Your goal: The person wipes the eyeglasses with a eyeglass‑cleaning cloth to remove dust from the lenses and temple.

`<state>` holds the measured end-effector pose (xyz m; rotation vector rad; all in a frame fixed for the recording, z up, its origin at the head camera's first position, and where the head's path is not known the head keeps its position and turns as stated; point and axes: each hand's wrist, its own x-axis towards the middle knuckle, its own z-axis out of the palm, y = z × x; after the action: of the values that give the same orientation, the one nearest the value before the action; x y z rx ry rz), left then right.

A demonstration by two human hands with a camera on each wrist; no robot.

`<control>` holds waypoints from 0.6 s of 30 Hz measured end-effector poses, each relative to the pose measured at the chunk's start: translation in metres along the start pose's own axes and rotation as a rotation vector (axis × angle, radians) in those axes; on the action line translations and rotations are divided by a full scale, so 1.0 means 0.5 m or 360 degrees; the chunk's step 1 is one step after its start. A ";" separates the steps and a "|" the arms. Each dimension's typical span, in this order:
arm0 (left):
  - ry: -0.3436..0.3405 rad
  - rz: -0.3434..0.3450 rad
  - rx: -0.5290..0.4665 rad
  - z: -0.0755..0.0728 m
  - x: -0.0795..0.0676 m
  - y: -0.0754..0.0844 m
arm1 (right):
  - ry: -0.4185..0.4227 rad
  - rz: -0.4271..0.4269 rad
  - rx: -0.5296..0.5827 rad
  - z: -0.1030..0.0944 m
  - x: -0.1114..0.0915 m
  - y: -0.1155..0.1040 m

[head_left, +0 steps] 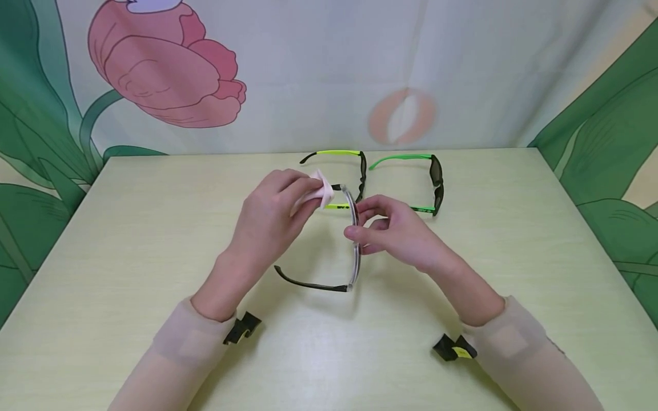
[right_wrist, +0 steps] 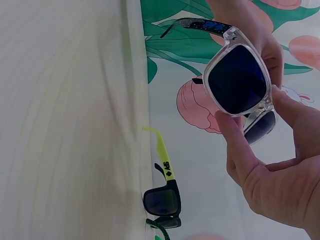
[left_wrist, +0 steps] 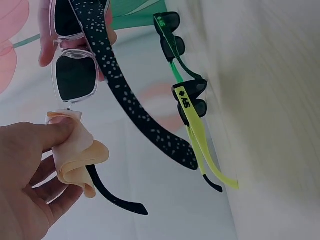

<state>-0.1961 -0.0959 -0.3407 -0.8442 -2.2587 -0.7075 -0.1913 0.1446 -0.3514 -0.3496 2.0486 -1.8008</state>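
Note:
A pair of sunglasses with a clear frame (head_left: pixel 357 264), dark lenses and black speckled temples (left_wrist: pixel 125 95) is held up above the table. My right hand (head_left: pixel 398 231) grips it at the middle of the front, thumb on one side and fingers on the other, as the right wrist view shows near the bridge (right_wrist: pixel 267 106). My left hand (head_left: pixel 275 214) pinches a pale pink cloth (head_left: pixel 323 191) around the far temple, close to the hinge. In the left wrist view the cloth (left_wrist: pixel 77 150) hangs in folds and the black temple tip (left_wrist: pixel 120 202) sticks out below it.
Behind the hands, sunglasses with yellow temples (head_left: pixel 339 152) and sunglasses with green temples (head_left: pixel 437 177) stand on the table (head_left: pixel 169 228), temples unfolded. A curtain with printed flowers (head_left: pixel 308 74) hangs along the table's back edge.

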 end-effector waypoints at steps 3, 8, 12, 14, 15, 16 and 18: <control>-0.0010 0.0016 -0.0002 0.002 0.000 0.003 | -0.0020 -0.0006 -0.0020 0.005 -0.003 -0.002; -0.0028 0.0035 -0.0016 0.003 0.001 0.009 | -0.0044 -0.0018 -0.0048 0.011 -0.007 -0.003; -0.0048 0.0051 -0.0038 0.003 0.000 0.013 | -0.0060 -0.0047 -0.0106 0.013 -0.007 -0.001; -0.0054 0.0060 -0.0049 0.003 0.000 0.012 | -0.0063 -0.0063 -0.0143 0.013 -0.007 -0.001; -0.0056 0.0066 -0.0052 0.002 0.000 0.012 | -0.0060 -0.0070 -0.0167 0.013 -0.007 -0.001; -0.0056 0.0070 -0.0060 0.002 0.000 0.011 | -0.0058 -0.0074 -0.0181 0.012 -0.008 -0.001; -0.0056 0.0079 -0.0061 0.001 0.000 0.009 | -0.0053 -0.0083 -0.0208 0.010 -0.009 -0.001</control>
<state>-0.1932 -0.0924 -0.3399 -0.9346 -2.2536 -0.7202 -0.1852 0.1419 -0.3509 -0.4711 2.1580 -1.6830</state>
